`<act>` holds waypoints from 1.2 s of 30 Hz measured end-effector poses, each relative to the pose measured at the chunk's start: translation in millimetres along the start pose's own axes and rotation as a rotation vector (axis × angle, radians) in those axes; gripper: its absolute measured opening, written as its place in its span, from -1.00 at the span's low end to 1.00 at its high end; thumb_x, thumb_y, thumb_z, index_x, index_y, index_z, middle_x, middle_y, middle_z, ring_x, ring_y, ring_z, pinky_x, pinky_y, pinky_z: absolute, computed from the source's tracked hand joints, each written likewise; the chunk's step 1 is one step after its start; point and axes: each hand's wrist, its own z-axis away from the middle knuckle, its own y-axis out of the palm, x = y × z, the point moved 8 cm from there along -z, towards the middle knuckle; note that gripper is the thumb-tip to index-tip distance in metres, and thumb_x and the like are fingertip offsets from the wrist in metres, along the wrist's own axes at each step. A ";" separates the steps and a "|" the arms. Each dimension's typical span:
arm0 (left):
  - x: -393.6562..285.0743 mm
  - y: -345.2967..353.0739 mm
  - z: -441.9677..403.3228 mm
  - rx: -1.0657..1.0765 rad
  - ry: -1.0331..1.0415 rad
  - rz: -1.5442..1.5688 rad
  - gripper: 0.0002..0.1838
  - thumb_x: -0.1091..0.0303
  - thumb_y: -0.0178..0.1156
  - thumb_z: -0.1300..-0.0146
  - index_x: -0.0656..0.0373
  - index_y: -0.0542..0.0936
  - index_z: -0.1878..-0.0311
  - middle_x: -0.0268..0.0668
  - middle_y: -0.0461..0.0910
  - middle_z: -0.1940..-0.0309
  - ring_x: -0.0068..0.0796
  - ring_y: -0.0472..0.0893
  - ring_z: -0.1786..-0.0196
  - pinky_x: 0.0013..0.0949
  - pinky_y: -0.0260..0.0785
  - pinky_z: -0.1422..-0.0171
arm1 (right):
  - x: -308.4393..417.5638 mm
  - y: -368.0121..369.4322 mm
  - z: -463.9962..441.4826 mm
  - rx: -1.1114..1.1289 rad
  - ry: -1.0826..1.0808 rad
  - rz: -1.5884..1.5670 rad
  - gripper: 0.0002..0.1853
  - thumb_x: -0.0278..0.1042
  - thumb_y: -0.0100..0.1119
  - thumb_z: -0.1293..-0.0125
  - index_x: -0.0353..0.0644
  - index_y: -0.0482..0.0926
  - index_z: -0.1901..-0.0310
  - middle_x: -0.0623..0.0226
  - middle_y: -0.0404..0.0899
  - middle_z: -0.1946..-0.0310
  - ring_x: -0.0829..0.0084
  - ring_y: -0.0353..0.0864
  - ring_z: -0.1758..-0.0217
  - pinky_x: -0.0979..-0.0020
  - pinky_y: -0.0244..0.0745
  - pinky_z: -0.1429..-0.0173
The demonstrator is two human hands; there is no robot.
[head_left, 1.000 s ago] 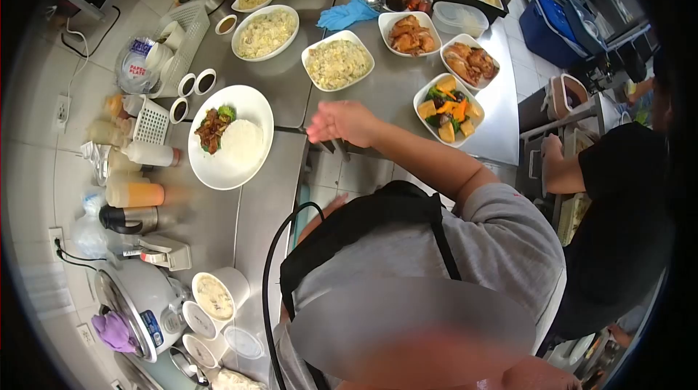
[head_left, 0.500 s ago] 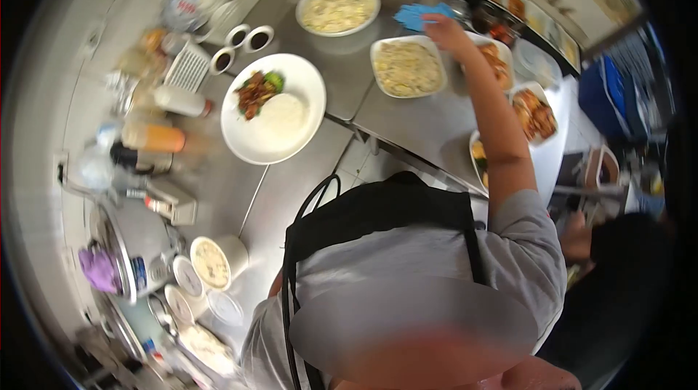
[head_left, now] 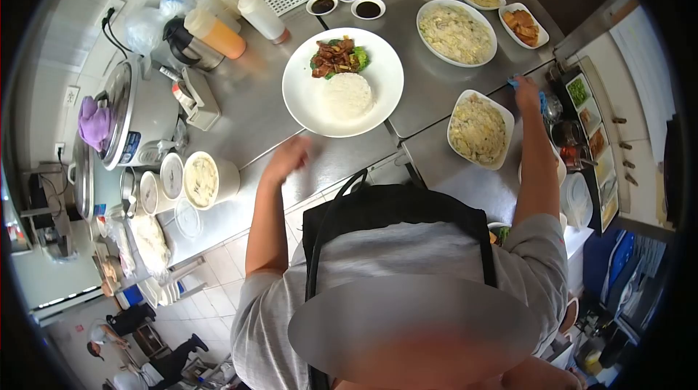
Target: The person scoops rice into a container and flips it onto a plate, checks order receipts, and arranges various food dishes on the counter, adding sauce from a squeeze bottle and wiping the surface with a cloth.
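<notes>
My right hand (head_left: 527, 94) reaches out over the steel counter, its fingers closed on a crumpled blue cloth (head_left: 542, 102) that shows on both sides of it. A square bowl of fried rice (head_left: 478, 130) stands just left of that forearm. My left hand (head_left: 289, 159) hangs over the counter's front edge, its fingers blurred, touching nothing that I can see. Beyond it lies a large white plate (head_left: 305, 105) with a mound of white rice (head_left: 349, 95), browned meat (head_left: 338, 58) and broccoli (head_left: 359, 59).
An oval bowl of fried rice (head_left: 456, 32), small sauce cups (head_left: 368, 8) and a dish of orange-brown food (head_left: 521, 26) stand farther back. Squeeze bottles (head_left: 216, 34), a large cooker (head_left: 145, 110) and a white tub (head_left: 219, 181) are on the left. Ingredient trays (head_left: 590, 117) line the right. Other people (head_left: 149, 372) are at lower left.
The view has swung to the right, so the plate and bowls sit differently. My left hand has come into view, and my right hand now covers much of the blue cloth.
</notes>
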 end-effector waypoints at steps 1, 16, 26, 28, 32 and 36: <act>-7.3 -20.0 -12.9 -0.229 0.059 0.003 -0.59 0.03 -0.03 -0.12 0.27 0.43 0.30 -0.29 0.44 0.59 -0.59 0.42 0.59 -0.55 0.22 0.57 | -2.1 -2.9 -2.8 -0.039 -0.037 -0.016 -0.67 -0.41 -0.05 -0.05 0.01 0.39 0.08 0.10 0.39 0.15 0.08 0.38 0.10 0.20 0.30 0.03; -9.4 -82.4 -112.4 -0.698 0.209 -0.172 -0.58 0.33 -0.11 -0.11 0.32 0.28 -0.05 0.08 0.42 0.14 -0.05 0.43 0.07 -0.25 0.25 -0.01 | 227.9 -222.6 51.4 -0.224 -0.322 -0.597 -0.63 -0.39 0.00 -0.07 -0.14 0.30 0.03 0.16 0.46 0.26 0.34 0.46 0.21 0.44 0.35 0.13; -2.0 -96.7 -114.8 -0.662 0.287 -0.068 -0.61 0.33 -0.14 -0.14 0.32 0.32 -0.02 0.06 0.42 0.13 -0.07 0.41 0.03 -0.29 0.23 -0.04 | 382.2 -51.7 100.3 -0.026 -0.644 -0.024 -0.84 -0.44 0.00 0.06 -0.07 0.56 0.41 0.32 0.40 0.22 0.31 0.31 0.12 0.32 0.33 0.16; -13.0 -95.3 -105.1 -0.680 0.305 -0.079 -0.62 0.34 -0.14 -0.13 0.33 0.33 -0.01 0.08 0.42 0.14 -0.05 0.41 0.04 -0.29 0.22 -0.04 | 385.4 -42.2 108.4 -0.069 -0.682 0.075 -0.85 -0.42 -0.01 0.06 -0.09 0.57 0.44 0.33 0.41 0.26 0.29 0.31 0.13 0.32 0.33 0.18; 0.4 -96.5 -120.6 -0.683 0.358 -0.107 -0.63 0.37 -0.14 -0.13 0.37 0.34 0.03 0.12 0.39 0.12 -0.01 0.39 0.03 -0.26 0.21 -0.05 | 390.8 -2.3 117.9 0.162 -0.888 0.268 -0.85 -0.35 0.00 0.05 -0.11 0.57 0.47 0.29 0.45 0.37 0.30 0.37 0.21 0.25 0.34 0.23; -4.1 -96.5 -114.4 -0.705 0.385 -0.084 -0.64 0.32 -0.17 -0.16 0.32 0.35 0.02 0.09 0.42 0.15 -0.01 0.41 0.06 -0.23 0.24 -0.01 | 327.1 -20.5 91.4 0.091 -0.220 -1.135 -0.81 -0.41 -0.13 -0.14 -0.24 0.47 0.27 0.22 0.49 0.30 0.41 0.44 0.21 0.44 0.31 0.10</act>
